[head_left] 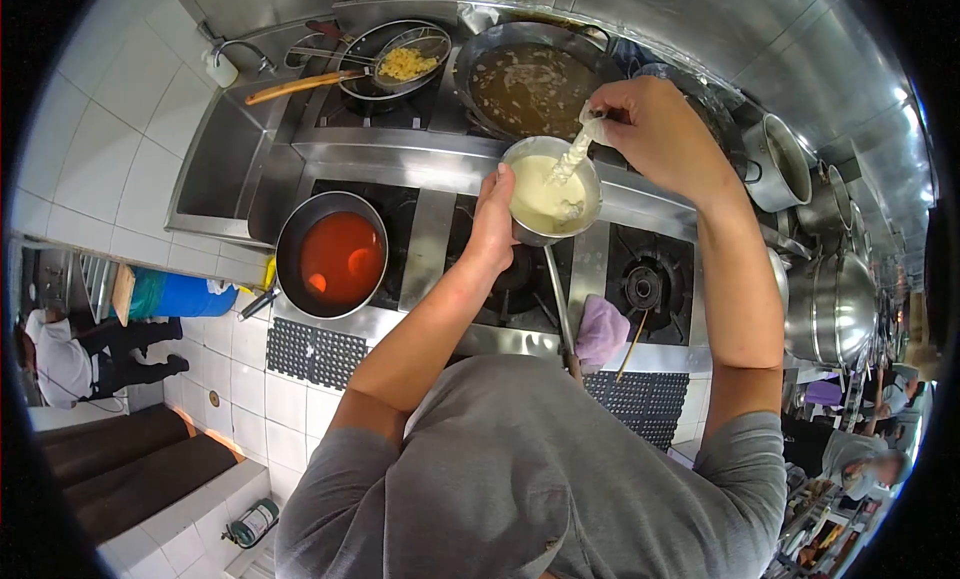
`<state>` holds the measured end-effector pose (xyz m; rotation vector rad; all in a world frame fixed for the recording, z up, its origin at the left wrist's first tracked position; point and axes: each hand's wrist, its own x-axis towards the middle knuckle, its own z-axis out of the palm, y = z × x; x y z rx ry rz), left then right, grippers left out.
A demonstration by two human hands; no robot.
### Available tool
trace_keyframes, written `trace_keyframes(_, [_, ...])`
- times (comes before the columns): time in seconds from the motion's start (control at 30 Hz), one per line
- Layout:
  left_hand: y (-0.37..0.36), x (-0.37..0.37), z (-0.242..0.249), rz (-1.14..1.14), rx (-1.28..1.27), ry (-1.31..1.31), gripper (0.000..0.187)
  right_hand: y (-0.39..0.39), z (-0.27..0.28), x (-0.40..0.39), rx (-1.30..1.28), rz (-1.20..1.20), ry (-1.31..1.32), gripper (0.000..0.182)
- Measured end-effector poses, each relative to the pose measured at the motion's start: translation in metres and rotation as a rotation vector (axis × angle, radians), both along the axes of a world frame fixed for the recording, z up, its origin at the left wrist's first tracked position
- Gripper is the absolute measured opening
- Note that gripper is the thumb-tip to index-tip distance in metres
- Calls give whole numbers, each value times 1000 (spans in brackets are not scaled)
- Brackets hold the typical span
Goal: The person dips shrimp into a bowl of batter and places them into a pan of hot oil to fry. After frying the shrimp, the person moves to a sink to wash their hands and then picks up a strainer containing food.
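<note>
Head view: batter bowl between the two hands.

Behind the stove: steel wall panels, bright glints at right. At left: white wall tiles beside a steel sink. Below: white floor tiles, black textured mats.

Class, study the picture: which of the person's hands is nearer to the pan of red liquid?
The left. The left hand grips the metal bowl to the right of the pan; the right hand is farther right, holding a pale coated piece over the bowl.
</note>
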<state>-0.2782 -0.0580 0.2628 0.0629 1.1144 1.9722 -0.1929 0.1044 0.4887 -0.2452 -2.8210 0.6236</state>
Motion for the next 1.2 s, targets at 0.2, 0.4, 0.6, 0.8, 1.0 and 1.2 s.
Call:
trace_keyframes(0.2, [19, -12, 2, -3, 38, 12, 69, 29, 10, -26, -21, -6, 23, 28])
trace_keyframes(0.4, [34, -23, 9, 11, 35, 3, 70, 83, 11, -59, -121, 19, 85, 32])
trace_keyframes(0.6, [24, -25, 9, -12, -23, 20, 76, 136, 0, -105, -13, -52, 30, 26])
trace_keyframes(0.8, [-11, -21, -29, 9, -80, 19, 81, 191, -112, -169, 158, -71, 5, 30])
trace_keyframes(1.0, [-47, -12, -33, 69, -128, -25, 70, 194, -183, -192, 236, -121, 26, 31])
trace_keyframes(1.2, [-72, -6, -63, 95, -143, -63, 71, 141, -206, -167, 217, -138, -116, 25])
